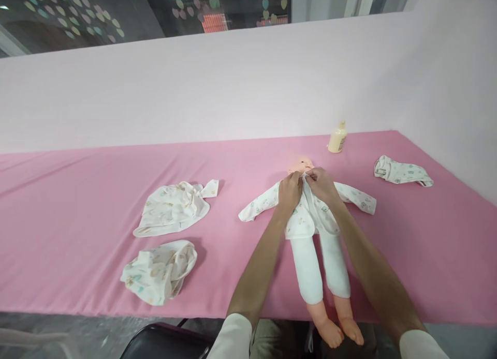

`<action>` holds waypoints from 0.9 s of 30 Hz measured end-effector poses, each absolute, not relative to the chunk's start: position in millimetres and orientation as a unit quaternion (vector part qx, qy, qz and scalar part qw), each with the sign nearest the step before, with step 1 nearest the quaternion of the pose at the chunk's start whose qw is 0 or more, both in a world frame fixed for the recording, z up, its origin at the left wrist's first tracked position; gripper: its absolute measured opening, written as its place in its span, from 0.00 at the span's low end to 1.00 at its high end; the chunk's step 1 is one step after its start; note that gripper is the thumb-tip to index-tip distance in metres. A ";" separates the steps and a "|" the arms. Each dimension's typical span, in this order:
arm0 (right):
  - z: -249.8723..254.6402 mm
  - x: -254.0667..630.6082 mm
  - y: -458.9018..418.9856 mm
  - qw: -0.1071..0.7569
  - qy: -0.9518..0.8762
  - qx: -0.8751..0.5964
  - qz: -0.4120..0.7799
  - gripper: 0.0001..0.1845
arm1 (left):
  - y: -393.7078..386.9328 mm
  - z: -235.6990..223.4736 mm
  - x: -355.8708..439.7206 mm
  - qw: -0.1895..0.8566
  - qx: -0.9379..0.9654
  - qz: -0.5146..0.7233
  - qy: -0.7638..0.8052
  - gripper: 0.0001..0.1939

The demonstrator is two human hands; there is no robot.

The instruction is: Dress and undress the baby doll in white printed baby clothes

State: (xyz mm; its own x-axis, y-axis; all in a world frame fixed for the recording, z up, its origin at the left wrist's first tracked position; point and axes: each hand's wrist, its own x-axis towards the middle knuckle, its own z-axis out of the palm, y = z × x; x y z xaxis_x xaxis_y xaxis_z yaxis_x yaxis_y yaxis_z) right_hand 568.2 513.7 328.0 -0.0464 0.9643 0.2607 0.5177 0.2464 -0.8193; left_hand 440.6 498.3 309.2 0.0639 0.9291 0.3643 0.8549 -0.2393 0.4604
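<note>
A baby doll (305,263) lies on its back on the pink-covered table, its head at the far side and its bare feet over the near edge. It wears a white printed jacket (301,222) with both sleeves spread out; the front hangs apart below the chest. My left hand (290,191) and my right hand (321,184) meet at the jacket's neckline, just under the doll's chin. The fingers of both are closed in a pinch on the collar edges. What lies between the fingertips is partly hidden.
Two crumpled white printed garments (171,209) lie to the left on the pink cloth (77,235). A folded printed garment (404,171) sits at the right. A pale yellow bottle (337,138) stands near the back wall. A black chair (166,342) is at the near edge.
</note>
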 end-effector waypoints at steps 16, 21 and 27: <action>327.9 561.0 508.3 0.457 -0.614 -0.558 0.322 0.09 | 499.6 305.9 437.6 0.086 0.732 0.357 0.574 0.11; 320.3 561.7 510.7 0.484 -0.598 -0.526 0.363 0.09 | 502.2 303.3 437.3 0.114 0.719 0.376 0.573 0.10; 312.6 561.6 512.4 0.483 -0.610 -0.502 0.378 0.08 | 505.2 304.4 438.9 0.193 0.654 0.426 0.595 0.08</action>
